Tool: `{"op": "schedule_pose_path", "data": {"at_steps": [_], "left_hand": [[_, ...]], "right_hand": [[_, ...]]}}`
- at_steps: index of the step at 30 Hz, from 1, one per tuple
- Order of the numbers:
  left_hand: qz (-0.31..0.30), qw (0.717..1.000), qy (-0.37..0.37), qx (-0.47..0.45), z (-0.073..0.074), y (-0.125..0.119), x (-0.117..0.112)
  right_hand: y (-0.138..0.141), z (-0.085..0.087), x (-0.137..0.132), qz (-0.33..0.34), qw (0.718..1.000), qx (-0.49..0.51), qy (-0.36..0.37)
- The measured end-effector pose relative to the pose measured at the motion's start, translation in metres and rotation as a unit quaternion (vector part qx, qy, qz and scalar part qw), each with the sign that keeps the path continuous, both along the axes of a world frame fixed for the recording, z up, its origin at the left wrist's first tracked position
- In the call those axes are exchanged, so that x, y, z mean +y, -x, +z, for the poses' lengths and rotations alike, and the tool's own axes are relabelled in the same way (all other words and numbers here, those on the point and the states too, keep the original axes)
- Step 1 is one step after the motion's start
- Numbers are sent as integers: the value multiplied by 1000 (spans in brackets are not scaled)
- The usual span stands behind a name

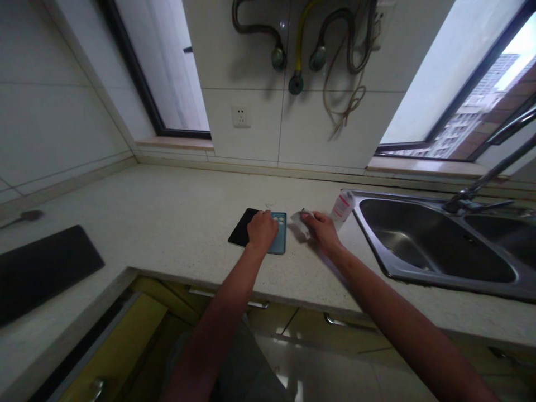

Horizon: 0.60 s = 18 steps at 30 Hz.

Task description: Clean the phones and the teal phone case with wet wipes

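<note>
My left hand (pixel 262 229) is closed, its fingers curled down between a black phone (pixel 240 230) and a blue-green phone case (pixel 278 241) with camera holes; whatever is in the fingers is hidden. Phone and case lie side by side on the pale countertop (pixel 184 212), partly covered by the hand. Just to the right, my right hand (pixel 322 228) pinches a crumpled whitish wipe (pixel 298 221) close to the counter surface. Behind that hand is a white and pink plastic packet (pixel 342 205), near the sink's edge.
A steel double sink (pixel 377 262) with a tap (pixel 464 198) is on the right. A black cooktop panel (pixel 46 268) occupies the left counter. Hoses (pixel 297 67) and a wall socket (pixel 240 116) are on the tiles. Below the left counter, a yellow cabinet front (pixel 121 340) stands out.
</note>
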<state>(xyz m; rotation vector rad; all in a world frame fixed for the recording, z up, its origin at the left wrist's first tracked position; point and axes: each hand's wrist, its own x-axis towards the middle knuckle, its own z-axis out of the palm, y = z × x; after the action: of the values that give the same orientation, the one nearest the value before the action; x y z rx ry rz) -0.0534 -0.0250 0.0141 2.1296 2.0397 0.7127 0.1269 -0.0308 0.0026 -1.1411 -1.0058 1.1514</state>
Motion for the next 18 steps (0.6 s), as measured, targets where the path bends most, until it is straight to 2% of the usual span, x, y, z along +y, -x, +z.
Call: {"op": "schedule_pose_path", "data": {"at_steps": [5,12,15,18], "left_hand": [[13,1000,3,14,1,-1,0],[11,1000,24,-8,4,1,-1],[14,994,-6,-109,5,0,1],[3,963,-11,-269,5,-1,6]], "right_hand": [[7,-5,1,12,998,54,17],[10,-10,1,26,999,43,21],[9,-11,2,24,999,33,25],[9,-11,3,26,999,37,28]]}}
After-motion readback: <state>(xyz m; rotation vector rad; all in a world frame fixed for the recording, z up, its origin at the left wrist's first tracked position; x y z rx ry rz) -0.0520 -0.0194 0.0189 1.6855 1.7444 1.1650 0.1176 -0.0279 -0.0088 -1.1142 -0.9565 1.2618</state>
